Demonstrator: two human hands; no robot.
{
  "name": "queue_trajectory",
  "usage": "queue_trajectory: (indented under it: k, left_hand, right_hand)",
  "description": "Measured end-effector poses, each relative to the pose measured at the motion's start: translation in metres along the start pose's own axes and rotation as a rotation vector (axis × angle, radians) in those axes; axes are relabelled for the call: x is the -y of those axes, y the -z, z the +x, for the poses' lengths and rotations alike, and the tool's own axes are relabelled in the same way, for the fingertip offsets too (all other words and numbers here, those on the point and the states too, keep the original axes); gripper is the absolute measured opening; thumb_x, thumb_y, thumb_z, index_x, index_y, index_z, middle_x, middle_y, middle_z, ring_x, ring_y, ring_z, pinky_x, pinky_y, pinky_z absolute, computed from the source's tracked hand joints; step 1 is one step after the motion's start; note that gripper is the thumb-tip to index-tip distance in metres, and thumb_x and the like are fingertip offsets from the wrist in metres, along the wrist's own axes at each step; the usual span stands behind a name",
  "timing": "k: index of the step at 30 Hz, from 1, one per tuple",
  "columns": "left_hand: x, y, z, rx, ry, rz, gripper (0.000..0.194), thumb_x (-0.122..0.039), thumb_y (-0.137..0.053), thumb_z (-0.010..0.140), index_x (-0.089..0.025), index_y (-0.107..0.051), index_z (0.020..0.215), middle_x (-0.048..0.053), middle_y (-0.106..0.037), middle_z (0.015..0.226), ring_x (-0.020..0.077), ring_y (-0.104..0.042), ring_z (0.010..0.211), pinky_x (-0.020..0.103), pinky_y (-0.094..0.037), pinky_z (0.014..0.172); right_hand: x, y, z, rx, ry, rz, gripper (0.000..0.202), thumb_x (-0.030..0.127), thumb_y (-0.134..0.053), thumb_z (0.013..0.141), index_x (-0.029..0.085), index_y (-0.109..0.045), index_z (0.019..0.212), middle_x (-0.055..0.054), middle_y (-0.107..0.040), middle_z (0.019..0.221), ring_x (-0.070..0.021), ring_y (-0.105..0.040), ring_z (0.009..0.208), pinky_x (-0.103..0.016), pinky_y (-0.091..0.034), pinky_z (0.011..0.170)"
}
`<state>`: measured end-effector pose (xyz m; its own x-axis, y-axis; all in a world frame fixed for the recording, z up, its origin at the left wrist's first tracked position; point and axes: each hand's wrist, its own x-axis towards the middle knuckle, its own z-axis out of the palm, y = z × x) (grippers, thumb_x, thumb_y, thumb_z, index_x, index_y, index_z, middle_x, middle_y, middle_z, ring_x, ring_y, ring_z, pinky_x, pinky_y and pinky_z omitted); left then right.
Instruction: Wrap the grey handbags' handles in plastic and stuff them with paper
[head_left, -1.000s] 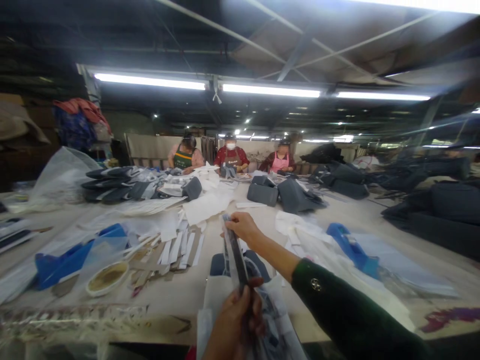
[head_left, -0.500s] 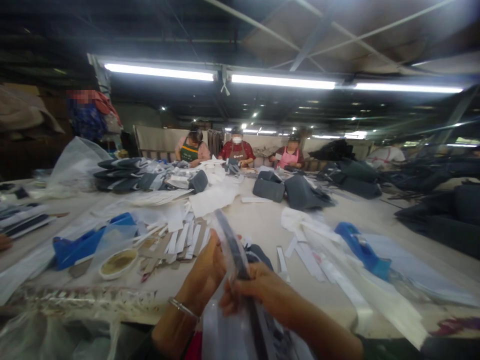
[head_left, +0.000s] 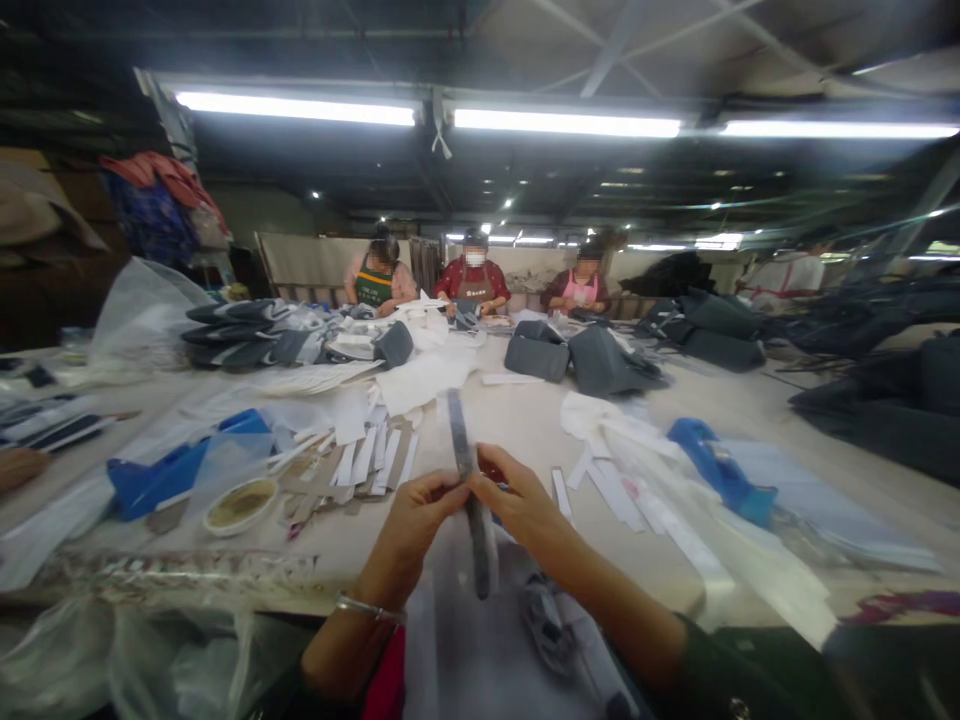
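My left hand (head_left: 421,512), with a bangle at the wrist, pinches the left edge of a narrow dark strip with pale borders (head_left: 478,555). The fingers of my right hand (head_left: 525,500) close on the same strip from the right, thumbs nearly meeting at its middle. The strip stands lengthwise away from me, its far end (head_left: 457,415) pale and blurred. Below my hands, over my lap, lie white sheet material (head_left: 469,650) and a dark bundled piece (head_left: 547,622). Whether the strip is fabric or another material I cannot tell.
Blue tape dispensers (head_left: 187,465) (head_left: 720,470) flank me on the table. A bowl of brownish paste (head_left: 241,505) and several white and grey strips (head_left: 367,460) lie left. Dark grey pieces (head_left: 536,352) stand farther back. Three people (head_left: 474,285) sit opposite; another person's hand (head_left: 22,468) shows at far left.
My right hand has moved up and forward along the strip, level with my left. My left hand now pinches the strip too. The dark bundled piece on my lap has come into clearer view.
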<state>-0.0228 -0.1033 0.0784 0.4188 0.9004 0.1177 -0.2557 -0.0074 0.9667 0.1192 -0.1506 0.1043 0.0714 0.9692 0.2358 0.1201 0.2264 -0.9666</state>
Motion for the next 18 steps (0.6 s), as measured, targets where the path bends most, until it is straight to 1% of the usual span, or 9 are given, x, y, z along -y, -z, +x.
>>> queue_trajectory:
  k: [1, 3, 6, 8, 10, 12, 14, 16, 18]
  left_hand:
    - [-0.001, 0.002, 0.002, -0.056, -0.054, 0.026, 0.019, -0.033, -0.077, 0.072, -0.016, -0.073, 0.079, 0.001, -0.070, 0.074, 0.0166, -0.060, 0.074, 0.027, -0.045, 0.075]
    - [-0.002, 0.005, 0.004, -0.188, -0.141, 0.095, 0.016, -0.031, -0.077, 0.070, -0.016, -0.069, 0.069, -0.002, -0.065, 0.067, 0.0146, -0.057, 0.069, 0.025, -0.044, 0.069]
    - [0.000, 0.005, 0.002, -0.314, -0.215, 0.180, 0.016, -0.028, -0.076, 0.069, -0.018, -0.064, 0.065, -0.005, -0.059, 0.062, 0.0124, -0.053, 0.063, 0.022, -0.043, 0.062]
    - [0.004, 0.001, -0.003, -0.298, -0.227, 0.197, 0.015, -0.027, -0.075, 0.072, -0.018, -0.064, 0.068, -0.005, -0.059, 0.062, 0.0129, -0.055, 0.065, 0.022, -0.044, 0.064]
    - [0.007, -0.006, -0.012, -0.211, -0.192, 0.131, 0.013, -0.029, -0.072, 0.076, -0.018, -0.066, 0.073, -0.002, -0.065, 0.069, 0.0151, -0.060, 0.072, 0.025, -0.048, 0.073]
    - [0.009, -0.013, -0.021, -0.107, -0.113, 0.001, 0.013, -0.030, -0.071, 0.079, -0.017, -0.068, 0.080, 0.001, -0.071, 0.079, 0.0182, -0.064, 0.078, 0.030, -0.050, 0.080]
    - [0.007, -0.018, -0.030, -0.052, -0.043, -0.105, 0.013, -0.029, -0.071, 0.080, -0.016, -0.069, 0.083, 0.004, -0.074, 0.083, 0.0200, -0.067, 0.078, 0.032, -0.052, 0.079]
    - [0.003, -0.022, -0.035, -0.030, 0.008, -0.173, 0.013, -0.028, -0.071, 0.081, -0.015, -0.070, 0.084, 0.005, -0.074, 0.082, 0.0206, -0.068, 0.075, 0.032, -0.054, 0.074]
    - [-0.002, -0.023, -0.037, -0.017, 0.066, -0.231, 0.016, -0.029, -0.072, 0.080, -0.015, -0.071, 0.088, 0.006, -0.075, 0.082, 0.0202, -0.068, 0.070, 0.031, -0.055, 0.069]
  right_hand:
    - [-0.001, 0.001, -0.009, -0.058, 0.005, -0.051, 0.025, 0.039, -0.064, 0.082, 0.020, -0.067, 0.098, -0.003, -0.065, 0.094, -0.0172, -0.057, 0.086, -0.029, -0.045, 0.078]
    - [-0.007, 0.001, -0.029, -0.067, -0.084, -0.039, 0.027, 0.042, -0.059, 0.086, 0.018, -0.069, 0.095, -0.002, -0.063, 0.080, -0.0148, -0.056, 0.074, -0.027, -0.043, 0.068]
    - [-0.021, -0.005, -0.050, 0.085, -0.363, 0.250, 0.048, 0.056, -0.051, 0.089, 0.012, -0.068, 0.096, -0.004, -0.063, 0.068, -0.0109, -0.052, 0.055, -0.025, -0.039, 0.056]
    - [-0.032, -0.008, -0.049, 0.112, -0.550, 0.482, 0.060, 0.065, -0.046, 0.088, 0.009, -0.065, 0.099, -0.006, -0.065, 0.068, -0.0101, -0.052, 0.048, -0.024, -0.038, 0.051]
    - [-0.038, -0.009, -0.039, 0.083, -0.648, 0.614, 0.062, 0.069, -0.044, 0.087, 0.011, -0.063, 0.095, -0.004, -0.064, 0.062, -0.0100, -0.051, 0.042, -0.024, -0.037, 0.046]
    - [-0.040, -0.006, -0.028, 0.036, -0.617, 0.619, 0.053, 0.065, -0.050, 0.085, 0.013, -0.061, 0.083, 0.000, -0.060, 0.055, -0.0093, -0.048, 0.039, -0.023, -0.035, 0.043]
    - [-0.037, -0.004, -0.020, 0.020, -0.516, 0.530, 0.039, 0.052, -0.059, 0.083, 0.015, -0.057, 0.070, 0.002, -0.056, 0.051, -0.0082, -0.045, 0.037, -0.022, -0.033, 0.042]
    - [-0.035, -0.003, -0.018, 0.037, -0.434, 0.362, 0.030, 0.039, -0.059, 0.081, 0.018, -0.052, 0.062, 0.003, -0.053, 0.048, -0.0080, -0.042, 0.037, -0.022, -0.029, 0.041]
    - [-0.033, -0.003, -0.019, 0.076, -0.359, 0.141, 0.025, 0.030, -0.052, 0.083, 0.020, -0.048, 0.060, 0.003, -0.050, 0.047, -0.0088, -0.040, 0.037, -0.023, -0.028, 0.041]
